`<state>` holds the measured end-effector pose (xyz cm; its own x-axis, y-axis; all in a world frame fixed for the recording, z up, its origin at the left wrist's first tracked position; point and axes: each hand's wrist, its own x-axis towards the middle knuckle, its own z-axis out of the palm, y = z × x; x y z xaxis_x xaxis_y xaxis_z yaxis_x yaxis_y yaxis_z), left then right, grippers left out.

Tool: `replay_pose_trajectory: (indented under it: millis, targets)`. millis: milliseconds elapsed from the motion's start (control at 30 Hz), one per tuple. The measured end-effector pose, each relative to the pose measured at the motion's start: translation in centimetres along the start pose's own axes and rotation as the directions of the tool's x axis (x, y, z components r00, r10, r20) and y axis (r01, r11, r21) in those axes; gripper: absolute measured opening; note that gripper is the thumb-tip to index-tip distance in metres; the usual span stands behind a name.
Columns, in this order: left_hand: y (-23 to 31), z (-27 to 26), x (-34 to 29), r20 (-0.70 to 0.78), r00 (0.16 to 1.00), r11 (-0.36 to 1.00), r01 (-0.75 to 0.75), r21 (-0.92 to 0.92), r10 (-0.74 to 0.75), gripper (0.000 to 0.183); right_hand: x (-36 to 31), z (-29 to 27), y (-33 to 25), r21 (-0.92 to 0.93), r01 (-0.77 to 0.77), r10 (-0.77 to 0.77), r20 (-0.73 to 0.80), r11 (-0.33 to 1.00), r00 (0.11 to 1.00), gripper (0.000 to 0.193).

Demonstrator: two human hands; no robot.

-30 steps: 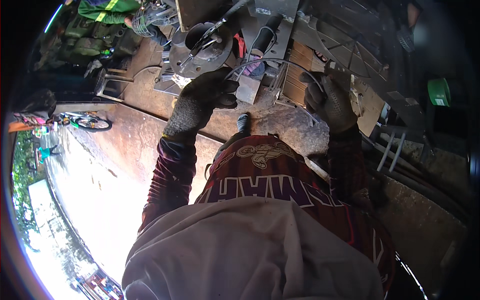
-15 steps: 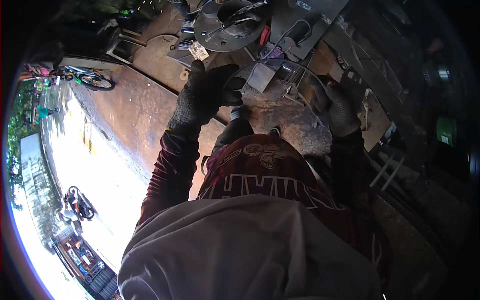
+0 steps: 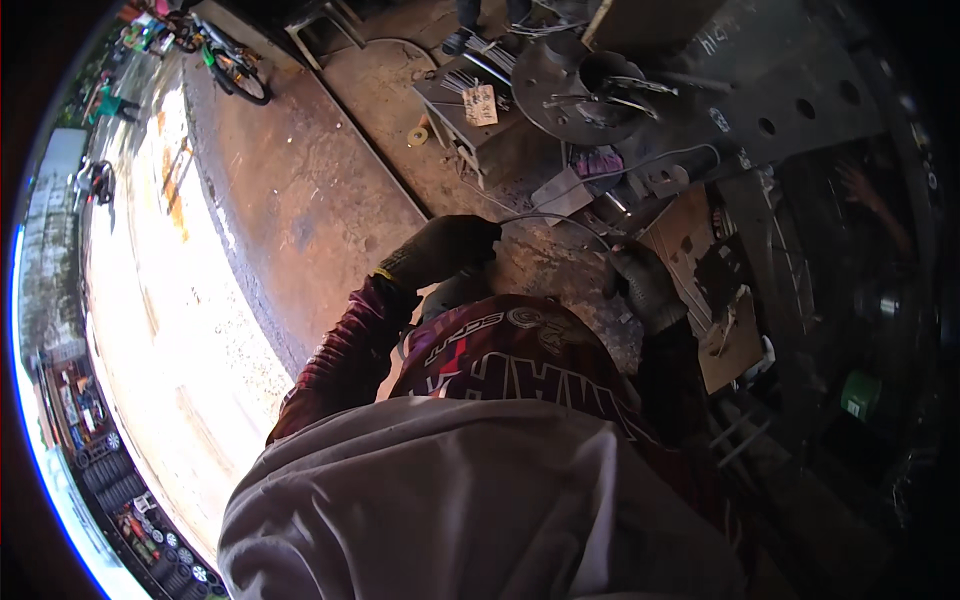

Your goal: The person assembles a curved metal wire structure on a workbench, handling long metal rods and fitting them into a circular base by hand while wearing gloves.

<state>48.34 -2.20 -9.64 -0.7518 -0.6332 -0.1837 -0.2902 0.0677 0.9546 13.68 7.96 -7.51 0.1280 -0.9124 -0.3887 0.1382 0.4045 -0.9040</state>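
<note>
My left hand [image 3: 445,250], in a dark knit glove, is closed at the left end of a thin, curved grey length of rod or cable [image 3: 565,217]. It arcs across in front of my body to my gloved right hand [image 3: 645,285], whose fingers are closed around its other end. Whether the piece is stiff or flexible I cannot tell. Beyond it, a grey cable [image 3: 660,155] loops over the metalwork. A low dark metal stand [image 3: 465,125] carries thin rods and a marked piece of cardboard [image 3: 480,104].
A large round metal plate [image 3: 545,90] with tools on it lies ahead, beside a steel plate with holes [image 3: 800,125]. Cardboard [image 3: 680,240] leans at right, near a person's hand [image 3: 860,185]. Bicycles [image 3: 235,75] stand far left. A yellow disc [image 3: 417,136] lies on the floor.
Both hands have come down and closer to my body, bringing the curved piece with them. My left fingers, spread before, are now closed. The view has swung, shifting the metalwork rightward.
</note>
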Motion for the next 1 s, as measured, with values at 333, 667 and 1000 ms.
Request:
replay_pose_trajectory:
  millis: [333, 667, 1000]
  targets:
    - [-10.2, -8.2, -8.1, -0.188, 0.982, 0.920, 0.050, 0.389, 0.026, 0.032, 10.3, 12.2, 2.4, -0.168, -0.150, 0.171, 0.114, 0.974, 0.979, 0.026]
    - [-22.5, -27.0, -14.4, -0.329, 0.930, 0.926, -0.032, 0.377, 0.166, 0.029, 30.2, 28.5, 1.0, -0.403, -0.145, 0.231, 0.173, 0.903, 0.957, 0.025]
    - [-21.5, -38.1, -16.5, -0.434, 0.764, 0.848, 0.531, 0.003, -0.477, 0.029, 47.2, 40.5, -1.8, -0.801, 0.082, 0.228, 0.265, 0.594, 0.937, 0.028]
